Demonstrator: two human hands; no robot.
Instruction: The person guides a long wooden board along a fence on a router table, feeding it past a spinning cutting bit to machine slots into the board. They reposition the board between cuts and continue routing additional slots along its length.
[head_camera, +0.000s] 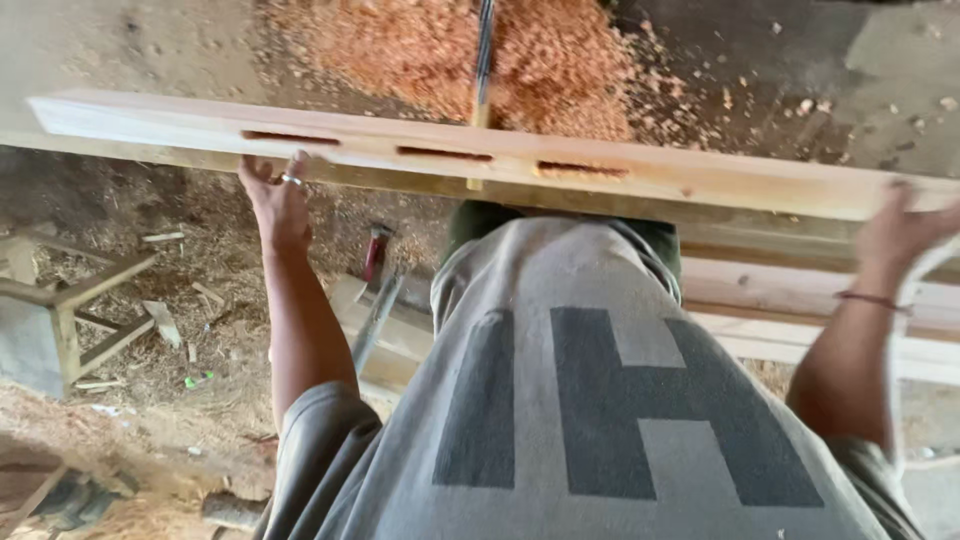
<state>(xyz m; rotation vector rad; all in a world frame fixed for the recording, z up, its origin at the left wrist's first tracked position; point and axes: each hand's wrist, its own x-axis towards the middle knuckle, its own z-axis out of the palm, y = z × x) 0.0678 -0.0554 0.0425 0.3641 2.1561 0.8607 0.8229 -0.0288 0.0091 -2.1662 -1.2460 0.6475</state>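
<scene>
Both hands grip the long pale wooden beam with three slots: left hand clasps its near edge, right hand blurred, seemingly wrapped. Best kept level, I judge, clear of the sawdust heap.

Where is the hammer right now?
The hammer lies low on the left, below the wooden beam and just right of the left hand's forearm.

Long pale wooden beam: planed, light-coloured, reddish streaks along face. Spans view, left end higher in picture, right end running past edge. Three narrow rectangular slots cut in row along its face, right one rough with reddish chips. Held raised over sawdust-strewn floor, gripped from beneath near left slot and at right end.
</scene>
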